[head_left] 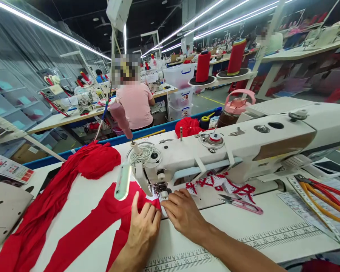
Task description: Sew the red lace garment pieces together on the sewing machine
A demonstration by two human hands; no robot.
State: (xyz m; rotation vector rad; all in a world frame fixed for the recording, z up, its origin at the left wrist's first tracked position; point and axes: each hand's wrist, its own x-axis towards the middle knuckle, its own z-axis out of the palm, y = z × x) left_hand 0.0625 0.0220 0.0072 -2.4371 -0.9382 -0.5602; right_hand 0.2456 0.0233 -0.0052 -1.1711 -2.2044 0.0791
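Observation:
A piece of red fabric [102, 211] lies under the needle area of a white sewing machine [187, 151]. My left hand [144, 230] rests on this fabric just left of the presser foot [164, 194], with one finger stretched out and the others slightly bent; it presses rather than grips. Right of the foot, my right hand [184, 213] has its fingers pinched together at the fabric's edge. Its fingertips partly hide the edge. Red-and-white trim pieces [212, 182] lie on the machine bed behind my right hand.
Pink-handled thread snips [243, 204] lie right of my hands, with orange-and-red-handled scissors [325, 196] farther right. A long bunch of red cloth [59, 189] covers the left side. A printed ruler [187, 258] runs along the front. A person in pink [134, 102] sits ahead.

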